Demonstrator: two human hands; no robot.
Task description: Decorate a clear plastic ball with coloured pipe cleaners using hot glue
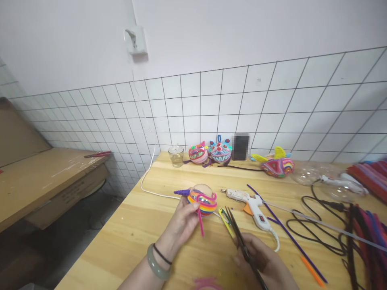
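Observation:
My left hand [183,219] is closed around a clear ball [203,190] partly wrapped in rainbow-coloured pipe cleaners. A coiled purple horn [181,192] sticks out on its left, and a loose pink pipe cleaner end [201,225] hangs below my thumb. To the right, my right hand [256,257] grips dark, long tweezers [238,233], their two thin tips slightly apart and pointing up and away, clear of the ball. Beside the tips lies a yellow-and-green tool [224,221], partly hidden. Pink pipe cleaner pieces [207,283] lie at the near edge of view.
A white glue gun [252,205] rests right of centre, near purple [290,233] and orange pipe cleaners [312,271]. Black cable [314,241] loops farther right. Finished ball figures [220,153], a glass cup [176,156] and clear balls [305,174] stand along the back.

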